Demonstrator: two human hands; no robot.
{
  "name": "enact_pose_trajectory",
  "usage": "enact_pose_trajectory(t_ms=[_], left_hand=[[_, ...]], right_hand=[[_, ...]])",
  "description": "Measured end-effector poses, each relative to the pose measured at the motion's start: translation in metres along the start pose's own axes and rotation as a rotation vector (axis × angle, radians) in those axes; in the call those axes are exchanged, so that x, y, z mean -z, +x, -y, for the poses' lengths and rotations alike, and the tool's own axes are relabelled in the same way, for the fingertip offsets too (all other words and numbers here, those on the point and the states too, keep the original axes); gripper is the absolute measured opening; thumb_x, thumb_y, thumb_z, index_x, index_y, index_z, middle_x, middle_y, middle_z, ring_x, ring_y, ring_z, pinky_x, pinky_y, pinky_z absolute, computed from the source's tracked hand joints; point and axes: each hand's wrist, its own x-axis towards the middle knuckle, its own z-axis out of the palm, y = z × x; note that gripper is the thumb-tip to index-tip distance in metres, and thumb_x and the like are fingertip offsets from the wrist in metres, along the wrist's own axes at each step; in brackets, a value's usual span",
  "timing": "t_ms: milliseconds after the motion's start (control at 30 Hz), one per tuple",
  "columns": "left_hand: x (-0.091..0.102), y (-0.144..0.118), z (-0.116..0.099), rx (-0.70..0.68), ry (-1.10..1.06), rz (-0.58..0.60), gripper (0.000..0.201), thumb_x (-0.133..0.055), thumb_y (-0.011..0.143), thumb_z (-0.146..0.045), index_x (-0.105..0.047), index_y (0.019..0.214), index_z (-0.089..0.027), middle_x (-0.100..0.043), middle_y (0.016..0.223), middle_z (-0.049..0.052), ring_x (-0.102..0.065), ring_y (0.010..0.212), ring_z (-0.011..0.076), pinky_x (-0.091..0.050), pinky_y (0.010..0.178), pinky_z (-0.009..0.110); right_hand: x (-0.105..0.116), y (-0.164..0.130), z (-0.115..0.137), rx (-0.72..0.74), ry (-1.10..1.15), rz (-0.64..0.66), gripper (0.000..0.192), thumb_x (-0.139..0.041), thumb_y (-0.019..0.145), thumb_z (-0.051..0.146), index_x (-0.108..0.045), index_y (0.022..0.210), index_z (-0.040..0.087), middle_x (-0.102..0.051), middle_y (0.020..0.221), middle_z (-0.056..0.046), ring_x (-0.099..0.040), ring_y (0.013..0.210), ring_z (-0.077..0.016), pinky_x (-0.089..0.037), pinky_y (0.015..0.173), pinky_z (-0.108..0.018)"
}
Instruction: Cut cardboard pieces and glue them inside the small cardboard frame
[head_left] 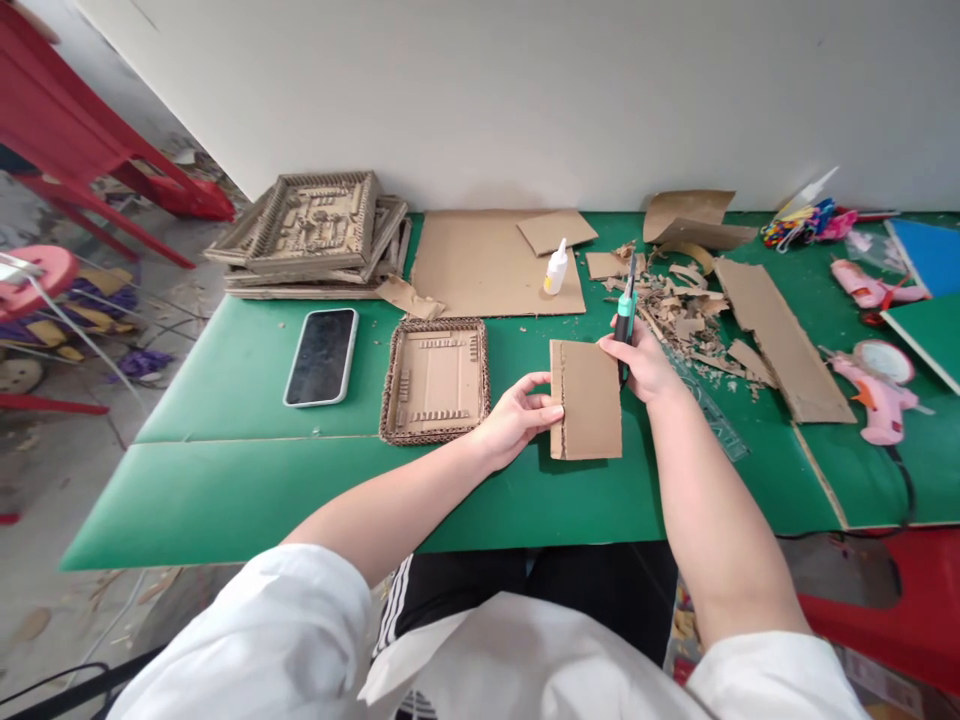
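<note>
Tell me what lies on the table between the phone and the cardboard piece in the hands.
Head view: a shallow cardboard tray sits between the phone and the cardboard piece.

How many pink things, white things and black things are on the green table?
Pink: 2, a glue gun and another glue gun.
White: 1, a glue bottle.
Black: 1, a phone.
Total: 4.
</note>
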Motion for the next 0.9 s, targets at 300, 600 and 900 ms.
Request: enact_pose_trajectory(t_ms=[300,600,900], left_hand=[[-0.003,-0.001,0.002,0.024,-0.011,0.01,0.05,-0.084,0.05,-0.019,-0.055,0.091,-0.019,-0.067,0.073,-0.003,-0.064,0.069,0.0111,-0.051,0.074,0.028],[0.002,-0.002,-0.014,-0.177,0.706,-0.008,0.028,-0.067,0.072,-0.028,-0.068,0.099,-0.021,-0.07,0.083,0.004,-0.062,0.074,0.0162,-0.049,0.073,0.031],[-0.016,-0.028,0.018,-0.628,1.615,0.254,0.034,-0.058,0.081,-0.031,-0.063,0.111,-0.017,-0.054,0.129,0.016,-0.041,0.128,0.034,-0.026,0.108,0.051]], right_hand=[[0.0,-0.002,0.007,-0.014,-0.004,-0.001,0.039,-0.076,0.056,0.031,-0.049,0.083,0.027,-0.056,0.07,0.007,-0.051,0.059,-0.0098,-0.043,0.054,-0.024],[0.024,-0.11,0.012,-0.05,-0.195,-0.194,0.039,-0.076,0.062,0.032,-0.048,0.088,0.029,-0.058,0.071,0.005,-0.055,0.051,-0.0127,-0.048,0.047,-0.03],[0.042,-0.17,0.008,-0.107,-0.585,-0.272,0.032,-0.056,0.078,0.052,-0.049,0.099,0.029,-0.063,0.067,0.001,-0.061,0.056,-0.02,-0.048,0.055,-0.036]])
